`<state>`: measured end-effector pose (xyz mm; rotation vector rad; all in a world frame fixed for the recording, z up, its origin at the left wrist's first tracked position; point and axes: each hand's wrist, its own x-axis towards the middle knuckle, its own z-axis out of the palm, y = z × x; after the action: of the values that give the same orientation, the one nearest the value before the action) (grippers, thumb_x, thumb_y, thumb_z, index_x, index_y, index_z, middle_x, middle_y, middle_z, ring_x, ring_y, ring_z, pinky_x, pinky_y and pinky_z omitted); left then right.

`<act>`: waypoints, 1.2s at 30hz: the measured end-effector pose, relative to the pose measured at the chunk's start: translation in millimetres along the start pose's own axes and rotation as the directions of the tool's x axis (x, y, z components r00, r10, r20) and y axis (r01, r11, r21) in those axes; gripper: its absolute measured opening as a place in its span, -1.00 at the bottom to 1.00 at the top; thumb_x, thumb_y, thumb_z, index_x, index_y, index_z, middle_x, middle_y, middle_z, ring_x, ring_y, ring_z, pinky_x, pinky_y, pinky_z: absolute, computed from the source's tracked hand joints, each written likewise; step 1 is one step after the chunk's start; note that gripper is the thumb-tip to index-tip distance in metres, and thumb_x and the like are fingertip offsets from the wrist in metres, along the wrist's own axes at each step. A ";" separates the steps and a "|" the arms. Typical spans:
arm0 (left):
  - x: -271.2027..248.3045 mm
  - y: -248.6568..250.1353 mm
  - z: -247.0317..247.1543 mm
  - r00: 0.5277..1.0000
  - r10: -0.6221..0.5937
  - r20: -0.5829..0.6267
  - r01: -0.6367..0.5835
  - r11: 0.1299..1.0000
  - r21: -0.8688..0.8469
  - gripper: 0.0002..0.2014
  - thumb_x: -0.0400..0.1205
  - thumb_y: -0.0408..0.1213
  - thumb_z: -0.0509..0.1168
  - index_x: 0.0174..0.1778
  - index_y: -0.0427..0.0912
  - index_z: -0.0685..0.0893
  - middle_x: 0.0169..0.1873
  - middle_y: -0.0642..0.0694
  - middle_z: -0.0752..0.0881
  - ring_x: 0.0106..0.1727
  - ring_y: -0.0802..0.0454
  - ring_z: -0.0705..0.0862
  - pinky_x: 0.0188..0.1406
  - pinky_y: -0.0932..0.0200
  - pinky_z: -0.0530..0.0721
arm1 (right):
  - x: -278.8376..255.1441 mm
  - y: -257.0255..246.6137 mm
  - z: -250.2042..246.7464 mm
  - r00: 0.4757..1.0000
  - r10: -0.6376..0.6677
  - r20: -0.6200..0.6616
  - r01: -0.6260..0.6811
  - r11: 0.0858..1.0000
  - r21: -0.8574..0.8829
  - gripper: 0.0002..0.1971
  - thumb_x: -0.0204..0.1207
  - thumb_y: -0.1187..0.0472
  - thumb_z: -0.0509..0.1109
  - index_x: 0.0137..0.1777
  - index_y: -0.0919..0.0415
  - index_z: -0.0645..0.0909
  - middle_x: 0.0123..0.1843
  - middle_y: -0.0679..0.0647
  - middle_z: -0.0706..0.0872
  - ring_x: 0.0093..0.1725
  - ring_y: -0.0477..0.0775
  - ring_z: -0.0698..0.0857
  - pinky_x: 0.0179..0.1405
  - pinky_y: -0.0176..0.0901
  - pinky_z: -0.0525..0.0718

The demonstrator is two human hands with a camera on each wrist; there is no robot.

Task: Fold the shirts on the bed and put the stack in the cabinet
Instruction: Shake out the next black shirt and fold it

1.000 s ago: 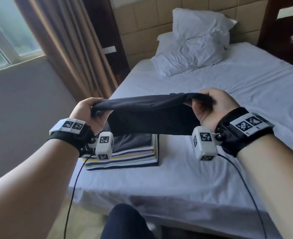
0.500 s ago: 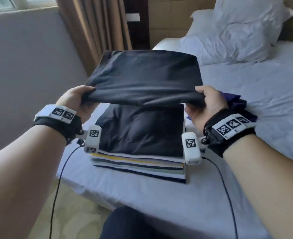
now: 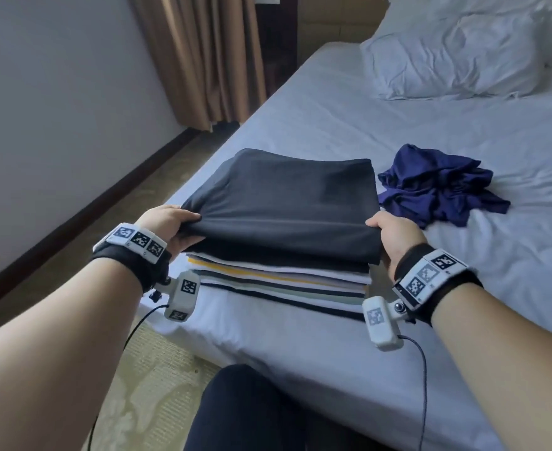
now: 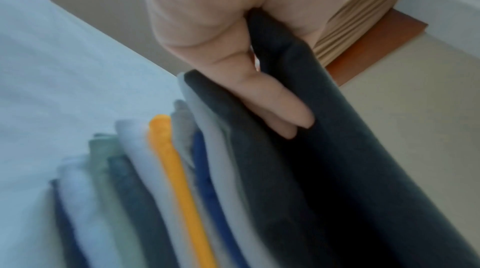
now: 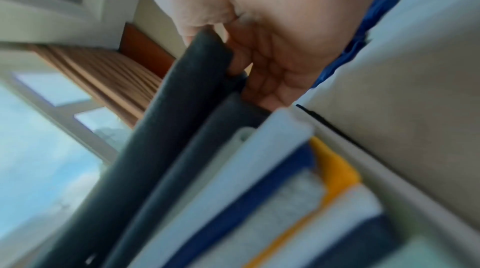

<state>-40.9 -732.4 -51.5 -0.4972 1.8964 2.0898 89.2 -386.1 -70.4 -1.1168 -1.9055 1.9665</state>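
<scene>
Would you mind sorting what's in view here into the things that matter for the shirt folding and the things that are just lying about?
Part of the job:
- folded dark shirt, its near corners gripped by the left hand and right hand
- stack of folded shirts under it
- crumpled blue shirt, not yet folded

Just lying about:
- pillows
- curtain
- bed, only the work surface

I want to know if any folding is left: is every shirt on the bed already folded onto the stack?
No: a crumpled blue shirt lies unfolded on the bed, to the right of the stack.
</scene>
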 end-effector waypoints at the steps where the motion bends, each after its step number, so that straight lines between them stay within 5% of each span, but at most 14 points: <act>1: -2.4 -1.3 -0.2 1.000 0.006 -0.010 -0.006 0.999 0.032 -0.71 0.64 -0.62 0.33 -0.27 -0.15 0.55 -0.28 -0.16 0.68 -0.41 0.00 0.79 -0.57 0.12 0.76 | 8.5 7.6 -2.1 1.000 -0.003 0.007 0.004 0.998 -0.070 -0.83 -0.11 -0.08 0.46 -0.56 -0.04 0.70 -0.31 0.11 0.65 -0.21 0.19 0.63 -0.08 0.14 0.61; 4: -8.3 -1.9 -1.4 1.000 0.020 -0.018 -0.018 0.995 0.095 -0.71 0.64 -0.62 0.36 -0.26 -0.17 0.54 -0.29 -0.17 0.65 -0.43 -0.01 0.79 -0.59 0.09 0.77 | 24.7 21.8 -7.4 0.999 -0.018 0.038 0.025 0.981 -0.194 -0.79 -0.08 -0.14 0.43 -0.55 -0.04 0.60 -0.34 0.10 0.52 -0.23 0.15 0.53 -0.12 0.11 0.50; 9: -10.7 8.7 1.3 0.992 0.075 -0.105 -0.025 0.911 0.412 -0.77 0.58 -0.46 0.53 0.05 -0.28 0.63 0.07 -0.26 0.66 0.09 -0.26 0.78 -0.39 -0.01 0.83 | -7.7 -2.5 -0.5 0.994 -0.092 0.052 0.106 0.871 -0.480 -0.73 0.35 -0.02 0.42 -0.37 0.12 0.48 -0.34 0.14 0.49 -0.28 0.14 0.48 -0.22 0.00 0.40; 10: -11.5 11.1 1.2 0.979 0.146 -0.140 -0.027 0.782 0.622 -0.65 0.56 -0.36 0.57 0.20 -0.27 0.63 0.17 -0.29 0.67 0.17 -0.28 0.75 -0.20 -0.04 0.83 | -8.2 -3.5 -1.1 0.993 -0.088 0.078 0.116 0.812 -0.572 -0.70 0.46 0.01 0.40 -0.34 0.19 0.47 -0.32 0.16 0.52 -0.29 0.17 0.50 -0.25 -0.01 0.40; 12: -14.8 8.8 2.6 0.907 0.413 -0.084 -0.074 0.352 0.933 -0.41 0.55 -0.19 0.54 0.48 -0.10 0.49 0.34 -0.26 0.57 0.36 -0.29 0.58 0.24 -0.17 0.66 | -6.0 -2.9 -3.2 0.989 -0.038 0.146 0.135 0.645 -0.752 -0.67 0.55 -0.04 0.40 -0.21 0.24 0.52 -0.18 0.16 0.62 -0.23 0.18 0.58 -0.28 -0.06 0.43; 14: -23.5 -2.3 13.1 0.752 0.631 0.193 -0.269 0.026 0.963 -0.37 0.59 -0.09 0.46 0.59 0.04 0.42 0.45 -0.21 0.47 0.47 -0.31 0.42 0.50 -0.19 0.46 | -3.7 -5.6 -5.8 0.986 -0.017 0.164 0.146 0.553 -0.820 -0.60 0.55 -0.12 0.45 0.02 0.22 0.50 -0.02 0.15 0.62 -0.09 0.17 0.60 -0.18 -0.09 0.47; 15: -25.1 -10.3 20.4 0.692 0.653 0.306 -0.366 -0.047 0.929 -0.39 0.63 -0.02 0.41 0.62 0.12 0.42 0.54 -0.20 0.43 0.54 -0.31 0.36 0.57 -0.20 0.37 | -2.1 -9.9 -6.6 0.987 -0.044 0.154 0.153 0.553 -0.819 -0.57 0.53 -0.14 0.47 0.10 0.20 0.49 0.04 0.15 0.62 -0.02 0.19 0.61 -0.12 -0.08 0.51; 16: -24.4 -18.0 27.4 0.683 0.631 0.367 -0.418 -0.075 0.905 -0.40 0.67 0.09 0.34 0.66 0.23 0.39 0.64 -0.19 0.34 0.64 -0.32 0.26 0.64 -0.22 0.27 | 1.0 -14.3 -6.8 0.986 -0.103 0.132 0.167 0.553 -0.816 -0.51 0.51 -0.16 0.47 0.21 0.19 0.48 0.14 0.17 0.63 0.09 0.22 0.62 0.01 -0.04 0.56; 19: -7.2 -40.1 38.0 0.853 0.396 0.340 -0.350 -0.048 0.935 -0.37 0.68 0.44 -0.03 0.70 0.54 0.00 0.81 -0.07 -0.15 0.79 -0.21 -0.17 0.76 -0.26 -0.13 | 12.4 -31.5 -0.9 0.917 -0.376 0.135 0.300 0.426 -0.854 -0.33 0.47 -0.21 0.33 0.55 0.03 0.40 0.52 0.19 0.53 0.49 0.36 0.47 0.46 0.21 0.48; 21: 4.6 -48.1 36.0 0.909 0.277 0.312 -0.307 -0.063 0.950 -0.31 0.61 0.55 -0.13 0.66 0.60 -0.16 0.78 0.01 -0.32 0.79 -0.16 -0.30 0.73 -0.33 -0.20 | 16.9 -44.0 10.9 0.826 -0.476 0.302 0.473 0.294 -0.831 -0.35 0.59 -0.12 0.28 0.68 -0.06 0.28 0.69 0.16 0.36 0.65 0.35 0.28 0.62 0.26 0.31; 25: 16.2 -53.1 29.5 0.924 0.210 0.319 -0.315 -0.053 0.948 -0.14 0.37 0.75 -0.21 0.59 0.68 -0.29 0.75 0.07 -0.41 0.78 -0.11 -0.35 0.72 -0.38 -0.19 | 22.2 -54.9 48.1 0.667 -0.385 0.638 0.674 -0.055 -0.737 -0.38 0.74 -0.10 0.11 0.77 -0.23 0.03 0.83 -0.04 -0.11 0.79 0.19 -0.19 0.75 0.25 -0.06; 27: 19.9 -57.2 26.5 0.927 0.199 0.318 -0.318 -0.031 0.947 -0.05 0.22 0.82 -0.24 0.56 0.72 -0.31 0.74 0.10 -0.43 0.79 -0.10 -0.35 0.73 -0.39 -0.16 | 33.4 -43.7 60.2 0.672 -0.268 0.690 0.673 -0.167 -0.721 -0.39 0.76 -0.19 0.02 0.77 -0.28 -0.04 0.83 -0.07 -0.18 0.79 0.17 -0.23 0.75 0.22 -0.13; 33: 29.6 -63.8 24.0 0.927 0.167 0.335 -0.347 0.053 0.936 -0.01 0.17 0.84 -0.18 0.56 0.73 -0.29 0.74 0.16 -0.43 0.78 -0.06 -0.35 0.74 -0.37 -0.06 | 62.7 -14.1 69.7 0.741 -0.127 0.659 0.657 -0.064 -0.751 -0.33 0.71 -0.35 -0.04 0.75 -0.34 -0.20 0.81 -0.12 -0.30 0.79 0.10 -0.27 0.76 0.18 -0.17; 36: 28.3 -56.9 30.3 0.941 0.098 0.323 -0.326 0.020 0.945 -0.03 0.22 0.81 -0.13 0.58 0.71 -0.27 0.73 0.16 -0.44 0.78 -0.06 -0.36 0.74 -0.38 -0.12 | 69.2 -9.6 71.2 0.754 -0.094 0.650 0.648 -0.048 -0.760 -0.31 0.71 -0.36 -0.04 0.75 -0.36 -0.24 0.80 -0.13 -0.34 0.78 0.08 -0.31 0.75 0.15 -0.21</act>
<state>-44.3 -697.1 -112.4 0.3721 2.7771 0.2826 -6.6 -398.2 -95.4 0.0344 -3.4093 0.2069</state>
